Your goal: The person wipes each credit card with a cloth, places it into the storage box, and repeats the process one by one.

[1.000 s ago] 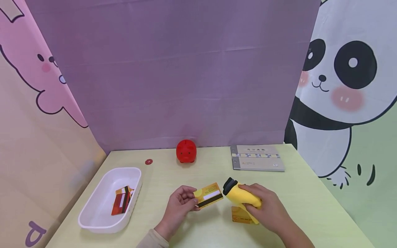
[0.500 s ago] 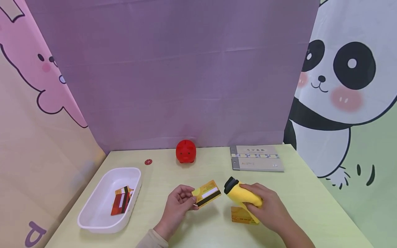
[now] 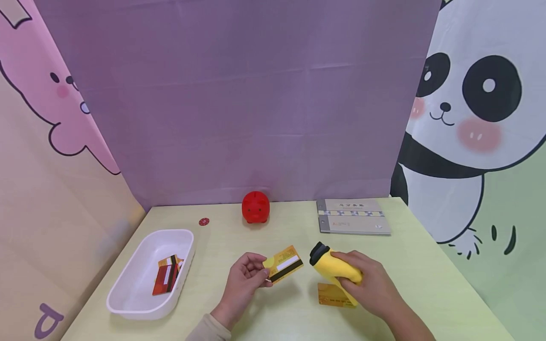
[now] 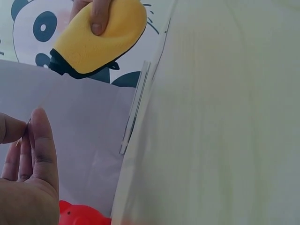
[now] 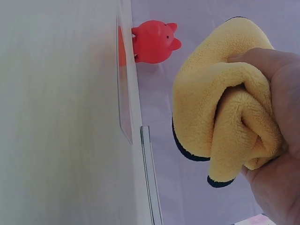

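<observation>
My left hand [image 3: 243, 286] pinches a gold bank card [image 3: 283, 265] by its left end, between thumb and fingers. The card is tilted above the table, its black magnetic stripe and white strip showing. In the left wrist view only a thin edge of it is visible. A folded yellow cleaning cloth [image 3: 339, 269] with black edging is gripped in my right hand [image 3: 373, 284]. The cloth's dark end is close to the card but apart from it. Partly beneath the cloth, a second gold card [image 3: 334, 294] lies on the table. The right wrist view shows the cloth's fluffy folds [image 5: 234, 103].
At the left stands a white plastic tray [image 3: 123, 289] with several red and gold cards [image 3: 165, 277]. Along the back are a red piggy bank [image 3: 256, 207], a small red disc [image 3: 204, 221] and a grey notebook [image 3: 354, 218]. A purple cloth backdrop [image 3: 256, 104] rises behind the table.
My left hand has shifted slightly left and up, and the card in it tilts a bit more. My right hand with the cloth has drifted slightly right, widening the gap.
</observation>
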`<action>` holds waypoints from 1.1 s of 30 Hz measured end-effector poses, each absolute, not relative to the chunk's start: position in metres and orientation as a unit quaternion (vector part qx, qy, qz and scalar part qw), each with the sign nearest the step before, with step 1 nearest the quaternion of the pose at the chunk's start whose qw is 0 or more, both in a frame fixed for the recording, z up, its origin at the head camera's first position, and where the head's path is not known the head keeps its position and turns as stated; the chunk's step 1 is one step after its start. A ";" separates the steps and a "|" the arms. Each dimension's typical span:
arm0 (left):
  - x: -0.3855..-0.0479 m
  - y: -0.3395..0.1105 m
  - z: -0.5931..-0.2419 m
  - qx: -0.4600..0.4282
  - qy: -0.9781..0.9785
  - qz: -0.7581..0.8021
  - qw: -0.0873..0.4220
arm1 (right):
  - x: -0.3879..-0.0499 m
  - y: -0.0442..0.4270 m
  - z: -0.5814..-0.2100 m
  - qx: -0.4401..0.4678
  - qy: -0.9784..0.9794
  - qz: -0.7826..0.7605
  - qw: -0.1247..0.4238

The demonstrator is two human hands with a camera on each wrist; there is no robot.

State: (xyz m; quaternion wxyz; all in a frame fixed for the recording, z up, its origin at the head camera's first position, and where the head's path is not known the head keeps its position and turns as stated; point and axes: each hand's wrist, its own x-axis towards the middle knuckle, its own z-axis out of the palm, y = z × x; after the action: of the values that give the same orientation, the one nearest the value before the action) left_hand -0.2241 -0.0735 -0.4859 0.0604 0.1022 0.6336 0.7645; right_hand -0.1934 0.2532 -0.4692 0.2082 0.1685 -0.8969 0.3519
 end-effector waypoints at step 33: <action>-0.236 -0.144 -0.452 0.089 0.625 0.771 -0.090 | -0.191 0.284 -0.464 0.140 -0.899 0.341 0.235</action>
State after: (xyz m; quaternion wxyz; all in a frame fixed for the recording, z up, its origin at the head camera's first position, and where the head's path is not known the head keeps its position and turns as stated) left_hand -0.2358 -0.1442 -0.4521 -0.0902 0.0889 0.6247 0.7705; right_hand -0.1913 0.2844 -0.4638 0.2353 0.1396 -0.8992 0.3414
